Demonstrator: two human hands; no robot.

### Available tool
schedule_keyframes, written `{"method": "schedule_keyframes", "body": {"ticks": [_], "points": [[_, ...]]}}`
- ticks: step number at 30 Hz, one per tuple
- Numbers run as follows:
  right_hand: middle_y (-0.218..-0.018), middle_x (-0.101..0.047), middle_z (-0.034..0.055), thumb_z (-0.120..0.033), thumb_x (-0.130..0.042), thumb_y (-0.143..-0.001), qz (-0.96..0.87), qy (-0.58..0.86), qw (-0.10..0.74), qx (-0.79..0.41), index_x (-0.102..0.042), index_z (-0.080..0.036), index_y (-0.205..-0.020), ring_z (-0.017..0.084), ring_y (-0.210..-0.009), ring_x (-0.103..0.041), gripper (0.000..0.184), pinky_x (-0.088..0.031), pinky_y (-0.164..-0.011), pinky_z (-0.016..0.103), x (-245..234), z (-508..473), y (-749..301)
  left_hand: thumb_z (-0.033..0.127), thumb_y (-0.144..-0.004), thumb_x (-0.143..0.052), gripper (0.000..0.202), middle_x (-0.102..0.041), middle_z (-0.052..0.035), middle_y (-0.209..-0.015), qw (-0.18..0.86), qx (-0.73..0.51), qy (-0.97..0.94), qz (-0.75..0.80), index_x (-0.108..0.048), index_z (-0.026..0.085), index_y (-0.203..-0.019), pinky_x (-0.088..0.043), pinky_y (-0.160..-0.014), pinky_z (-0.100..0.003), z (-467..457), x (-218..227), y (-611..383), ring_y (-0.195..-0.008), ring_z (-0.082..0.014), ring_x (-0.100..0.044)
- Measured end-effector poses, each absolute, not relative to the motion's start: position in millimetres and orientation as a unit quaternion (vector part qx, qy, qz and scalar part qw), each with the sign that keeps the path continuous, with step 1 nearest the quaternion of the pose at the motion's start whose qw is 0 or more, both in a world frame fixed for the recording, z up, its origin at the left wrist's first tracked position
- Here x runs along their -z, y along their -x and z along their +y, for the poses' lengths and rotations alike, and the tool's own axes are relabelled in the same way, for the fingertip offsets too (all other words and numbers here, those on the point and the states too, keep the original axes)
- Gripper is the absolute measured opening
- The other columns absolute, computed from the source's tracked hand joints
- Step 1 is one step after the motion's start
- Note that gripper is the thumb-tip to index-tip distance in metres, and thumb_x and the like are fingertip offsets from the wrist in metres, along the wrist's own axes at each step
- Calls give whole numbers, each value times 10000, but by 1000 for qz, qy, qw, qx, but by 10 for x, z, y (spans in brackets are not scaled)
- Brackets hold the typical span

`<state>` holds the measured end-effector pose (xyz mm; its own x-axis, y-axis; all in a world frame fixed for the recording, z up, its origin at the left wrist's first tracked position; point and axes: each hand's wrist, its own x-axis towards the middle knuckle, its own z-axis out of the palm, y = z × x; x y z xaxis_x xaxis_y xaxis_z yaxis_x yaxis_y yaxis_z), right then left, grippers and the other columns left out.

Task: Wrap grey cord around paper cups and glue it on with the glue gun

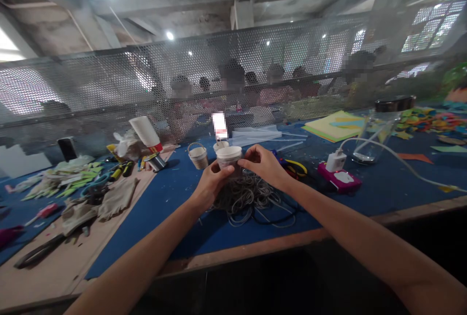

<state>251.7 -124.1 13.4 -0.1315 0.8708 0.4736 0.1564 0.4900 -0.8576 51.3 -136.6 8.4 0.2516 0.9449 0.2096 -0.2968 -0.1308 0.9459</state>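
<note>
A white paper cup (229, 153) with cord-like wrapping on its lower part is held upright in my left hand (211, 183), thumb on its near side. At the cup's right side, my right hand (264, 163) is closed in a pinch, its fingertips close to the wall; what lies between them is too small to make out. Below both hands spreads a tangled heap of grey cord (251, 193). Just left stands a small cord-covered bucket (199, 156) with a looped handle. Another small cup (221, 146) is partly hidden behind the held one.
A stack of paper cups (145, 130) leans at the back left, near gloves (117, 199) and tools. On the right are a pink power socket (339, 178) with a plugged-in charger, a glass jar (375, 135) and coloured paper (332, 125). A perforated metal screen (146, 91) lines the back.
</note>
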Motion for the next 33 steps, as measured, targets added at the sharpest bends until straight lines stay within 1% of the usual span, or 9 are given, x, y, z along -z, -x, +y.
{"method": "schedule_keyframes", "body": {"ticks": [7,13,17,22,28,33], "points": [[-876,-691,25,-569,-779,-837,-674,371,533,-352,-594,-227,-902,192,-846,-659,395,-531,-795,352,-135,-1244,-2538,366,-712,-910,564,-769,-105,-1198,532,-545,-554,335,-739,165,-1211,-518,-996,-389,-1364,-74,-501,-1101,-287,-697],[-874,-691,19,-580,-772,-832,-671,375,530,-357,-599,-224,-898,190,-843,-664,401,-536,-793,341,-134,-1254,-2540,364,-726,-894,567,-766,-103,-1199,495,-548,-583,338,-733,165,-1232,-497,-1003,-393,-1329,-40,-484,-1130,-303,-679],[-861,-676,12,-577,-758,-842,-671,375,532,-355,-596,-229,-892,193,-839,-666,387,-546,-791,344,-122,-1240,-2541,349,-730,-891,552,-769,-100,-1187,498,-548,-581,337,-737,171,-1229,-494,-1010,-400,-1325,-26,-484,-1117,-295,-683],[-866,-680,13,-570,-747,-848,-673,378,532,-349,-591,-230,-885,191,-835,-669,376,-548,-783,340,-99,-1216,-2548,358,-714,-902,543,-774,-99,-1173,494,-549,-580,344,-750,178,-1203,-500,-986,-384,-1323,-23,-479,-1082,-287,-693],[-843,-666,6,-541,-747,-849,-672,377,532,-351,-584,-232,-877,194,-820,-671,351,-559,-778,348,-94,-1209,-2547,357,-722,-900,558,-768,-108,-1197,503,-542,-580,342,-739,174,-1225,-501,-1016,-403,-1313,-18,-470,-1114,-300,-689],[-807,-645,-7,-507,-727,-847,-659,367,544,-367,-572,-231,-853,177,-782,-662,316,-566,-769,341,-134,-1227,-2535,351,-718,-906,558,-768,-117,-1220,529,-543,-562,331,-742,167,-1220,-501,-1046,-424,-1340,-49,-498,-1142,-313,-696]]}}
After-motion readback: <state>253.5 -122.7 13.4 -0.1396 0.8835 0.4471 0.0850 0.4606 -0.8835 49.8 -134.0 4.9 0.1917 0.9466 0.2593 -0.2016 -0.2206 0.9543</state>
